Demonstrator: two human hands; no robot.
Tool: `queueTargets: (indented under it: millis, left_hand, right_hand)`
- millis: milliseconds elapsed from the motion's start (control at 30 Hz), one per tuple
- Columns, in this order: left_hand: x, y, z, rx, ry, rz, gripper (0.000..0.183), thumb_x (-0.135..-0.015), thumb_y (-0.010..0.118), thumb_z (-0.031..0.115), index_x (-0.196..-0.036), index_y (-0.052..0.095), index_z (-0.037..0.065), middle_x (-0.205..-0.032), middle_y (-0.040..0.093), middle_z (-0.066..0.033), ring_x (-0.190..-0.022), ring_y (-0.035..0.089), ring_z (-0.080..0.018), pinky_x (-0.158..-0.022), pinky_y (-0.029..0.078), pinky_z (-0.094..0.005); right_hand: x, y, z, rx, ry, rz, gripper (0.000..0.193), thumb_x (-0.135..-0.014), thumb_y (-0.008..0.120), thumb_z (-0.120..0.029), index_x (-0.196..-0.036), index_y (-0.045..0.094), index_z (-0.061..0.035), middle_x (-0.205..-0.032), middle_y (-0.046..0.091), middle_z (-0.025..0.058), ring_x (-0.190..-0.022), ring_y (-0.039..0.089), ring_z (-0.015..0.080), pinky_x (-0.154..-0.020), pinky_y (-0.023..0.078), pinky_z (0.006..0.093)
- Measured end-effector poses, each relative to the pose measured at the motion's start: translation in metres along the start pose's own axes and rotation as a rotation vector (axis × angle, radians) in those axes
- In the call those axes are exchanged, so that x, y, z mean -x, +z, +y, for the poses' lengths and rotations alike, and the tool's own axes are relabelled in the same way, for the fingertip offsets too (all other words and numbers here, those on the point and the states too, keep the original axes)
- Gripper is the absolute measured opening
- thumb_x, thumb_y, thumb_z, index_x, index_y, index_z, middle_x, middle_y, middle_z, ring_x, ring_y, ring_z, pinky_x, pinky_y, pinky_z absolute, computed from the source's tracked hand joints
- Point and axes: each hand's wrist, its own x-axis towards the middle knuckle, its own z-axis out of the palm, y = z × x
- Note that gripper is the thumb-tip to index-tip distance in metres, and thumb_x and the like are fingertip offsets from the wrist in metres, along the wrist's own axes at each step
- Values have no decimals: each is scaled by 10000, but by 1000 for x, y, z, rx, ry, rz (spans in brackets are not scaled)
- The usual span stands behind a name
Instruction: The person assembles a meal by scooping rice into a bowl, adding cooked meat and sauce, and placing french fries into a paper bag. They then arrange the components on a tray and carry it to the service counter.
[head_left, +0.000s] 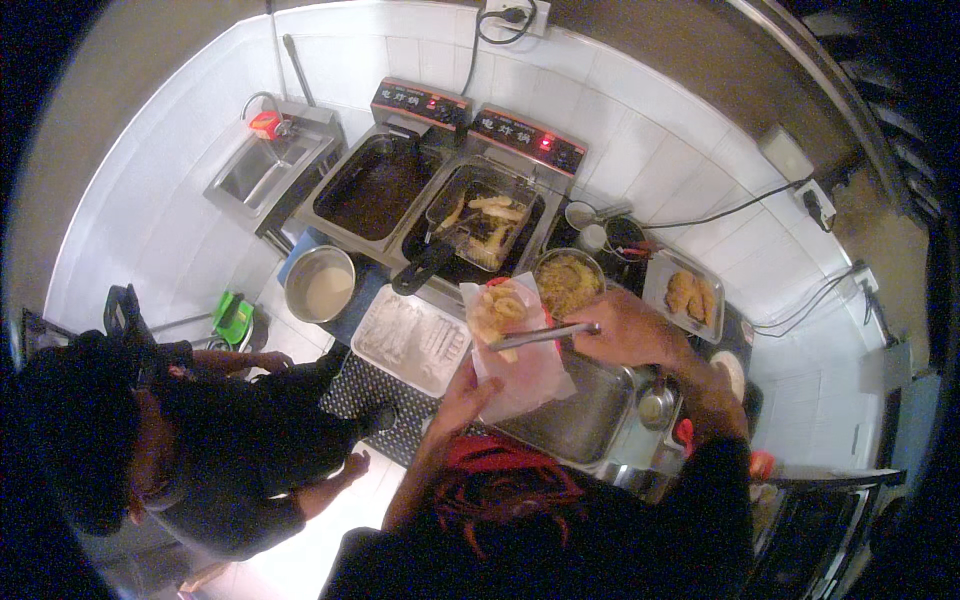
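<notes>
My left hand grips the near edge of a paper-lined basket; its thumb lies on the white paper. A bit of red rim shows at the basket's far side. Golden fries are heaped on the paper. My right hand is closed around metal tongs, which reach leftward over the paper, their tips at the near end of the fries. Just beyond, a wire fryer basket with a black handle holds several pale-gold fried pieces above the right fryer.
Left of the fryer basket stands a second fryer with dark oil. A tray of white flour, a batter bowl, a yellowish-filled bowl and a tray of fried cutlets surround my hands. A co-worker stands close at left.
</notes>
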Motion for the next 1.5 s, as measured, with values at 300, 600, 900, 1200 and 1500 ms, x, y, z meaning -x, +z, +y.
queueTargets:
  millis: [300,600,900,1200,1500]
  left_hand:
    - [14,-5,8,34,-162,-4,691,-1000,637,179,-1578,307,-8,-1540,460,-128,-1405,442,-241,-1173,362,-390]
    - [44,3,13,-36,-152,74,658,-965,673,169,-1531,395,-22,-1463,555,-131,-1333,530,-253,-1133,418,-394]
    - [28,-10,-6,-120,-25,33,764,-987,687,421,-1537,378,-10,-1496,522,-143,-1369,501,-282,-1142,423,-403]
    - [-2,20,13,19,-79,-91,704,-957,682,132,-1551,332,-15,-1481,519,-121,-1368,488,-230,-1158,384,-391]
    - [-7,35,17,-130,-267,-58,681,-923,731,131,-1505,405,-1,-1412,585,-115,-1271,574,-232,-1086,467,-395]
  right_hand:
    - [-56,-35,61,145,-31,497,316,-831,650,-186,-1080,747,-17,-876,702,243,-852,697,388,-778,562,453]
    - [-209,-16,89,612,121,39,305,-760,616,-188,-915,752,38,-950,726,278,-942,722,438,-861,578,531]
    - [-152,-66,93,346,130,297,312,-812,644,-261,-943,753,0,-872,707,272,-831,714,408,-812,568,501]
    - [28,-37,4,41,105,190,319,-807,722,-201,-1075,751,-32,-944,727,195,-854,700,395,-794,561,461]
    - [57,-8,-11,-34,116,66,320,-831,712,-205,-1091,744,-23,-892,708,180,-848,690,392,-774,552,475]
